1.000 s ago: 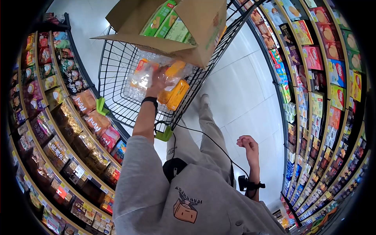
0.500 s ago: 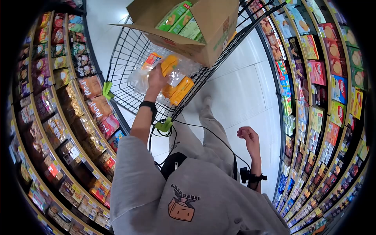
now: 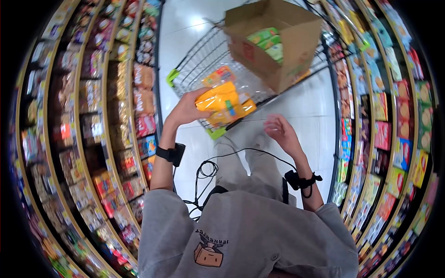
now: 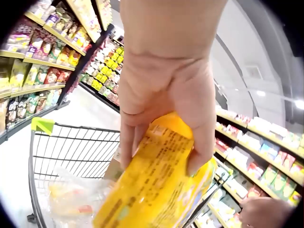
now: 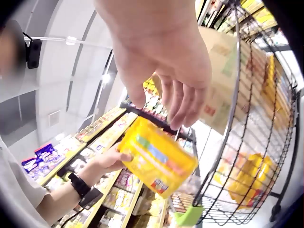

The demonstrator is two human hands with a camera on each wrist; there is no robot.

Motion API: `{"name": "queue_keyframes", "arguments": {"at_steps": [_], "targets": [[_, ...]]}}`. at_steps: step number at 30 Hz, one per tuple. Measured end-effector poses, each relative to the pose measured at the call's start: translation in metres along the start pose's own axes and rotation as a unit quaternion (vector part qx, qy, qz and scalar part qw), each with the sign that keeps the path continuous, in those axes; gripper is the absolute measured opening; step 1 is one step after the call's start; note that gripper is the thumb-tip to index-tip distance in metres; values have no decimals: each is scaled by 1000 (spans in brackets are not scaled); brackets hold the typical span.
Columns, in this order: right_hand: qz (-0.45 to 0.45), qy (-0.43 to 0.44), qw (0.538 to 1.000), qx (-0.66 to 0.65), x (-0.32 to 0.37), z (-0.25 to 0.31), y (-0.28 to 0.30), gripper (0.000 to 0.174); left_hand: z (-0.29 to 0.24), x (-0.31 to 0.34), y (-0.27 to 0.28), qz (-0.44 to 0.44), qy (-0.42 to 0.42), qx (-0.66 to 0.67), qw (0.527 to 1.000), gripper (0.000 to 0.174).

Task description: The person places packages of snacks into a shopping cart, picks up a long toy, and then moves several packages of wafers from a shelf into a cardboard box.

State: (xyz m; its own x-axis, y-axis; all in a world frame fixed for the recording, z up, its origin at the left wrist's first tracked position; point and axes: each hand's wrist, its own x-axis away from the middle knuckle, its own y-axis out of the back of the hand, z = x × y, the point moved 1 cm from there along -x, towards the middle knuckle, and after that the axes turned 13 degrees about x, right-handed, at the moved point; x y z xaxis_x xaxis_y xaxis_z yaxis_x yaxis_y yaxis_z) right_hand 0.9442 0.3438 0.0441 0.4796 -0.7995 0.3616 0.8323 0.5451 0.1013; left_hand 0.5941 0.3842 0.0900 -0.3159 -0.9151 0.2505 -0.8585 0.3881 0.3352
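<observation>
My left hand [image 3: 186, 110] grips a yellow snack packet [image 3: 217, 98] by one end, thumb on one side and fingers on the other. In the head view the packet overlaps the near end of the shopping cart [image 3: 185, 58]. Printed text covers the side of it facing the left wrist camera, while the right wrist view shows a blue and green band across its front. My right hand [image 3: 281, 132] holds nothing, its fingers loosely bent, to the right of the packet. Another yellow packet [image 5: 251, 178] lies in the cart, seen through the wire mesh.
A large open cardboard box [image 3: 296, 55] stands in the cart with green packages [image 3: 266, 39] inside. Clear plastic wrapping [image 3: 254, 83] lies beside it. Stocked shelves [image 3: 123, 116] line both sides of the aisle. A black cable [image 3: 204, 171] hangs in front of my body.
My left hand has lifted the yellow packet out of the cart and drawn it toward me. My right hand has risen toward the cart. The head view has shifted, with the cart now further right.
</observation>
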Motion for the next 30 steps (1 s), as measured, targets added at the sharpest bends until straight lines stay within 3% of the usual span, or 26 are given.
{"name": "queue_keyframes", "arguments": {"at_steps": [2,3,4,7,9,10,12,13,14,16,18,20,24,26,28,29,30], "targets": [[-35,80,991,98,-26,22,-33,76,-6,31,1,-94,-33,212,972,67],[1,70,992,100,-39,17,-51,99,-8,53,6,-129,-44,237,962,68],[16,56,997,47,-45,24,-71,100,-8,74,9,-163,-57,261,950,68],[128,46,988,-69,-56,38,-139,95,10,141,9,-243,-28,348,905,73],[103,49,975,-188,-61,38,-190,84,31,184,14,-275,-6,404,872,79],[115,39,975,-184,-64,36,-210,84,47,209,17,-287,1,411,865,79],[192,-60,976,-79,-77,35,-252,73,81,257,28,-320,11,418,850,83],[195,7,972,-131,-75,49,-277,63,90,283,39,-321,37,422,847,87],[202,2,971,-127,-77,58,-296,63,103,302,45,-327,39,426,842,87],[239,81,965,-64,-87,73,-342,54,132,340,61,-423,-27,427,799,86],[258,72,963,-9,-94,83,-391,47,154,371,81,-422,-29,451,786,83],[259,11,964,-65,-102,86,-440,43,177,398,97,-504,-3,444,741,78],[276,1,961,-24,-124,114,-510,39,191,442,134,-554,27,445,703,66],[287,11,958,-25,-134,121,-533,35,198,462,148,-562,28,444,697,60],[286,44,957,-12,-139,134,-550,37,198,476,160,-539,60,378,750,63],[279,73,958,-9,-142,140,-557,40,205,479,161,-543,23,344,766,67],[286,76,955,0,-142,147,-567,40,206,481,163,-550,18,347,759,67]]}}
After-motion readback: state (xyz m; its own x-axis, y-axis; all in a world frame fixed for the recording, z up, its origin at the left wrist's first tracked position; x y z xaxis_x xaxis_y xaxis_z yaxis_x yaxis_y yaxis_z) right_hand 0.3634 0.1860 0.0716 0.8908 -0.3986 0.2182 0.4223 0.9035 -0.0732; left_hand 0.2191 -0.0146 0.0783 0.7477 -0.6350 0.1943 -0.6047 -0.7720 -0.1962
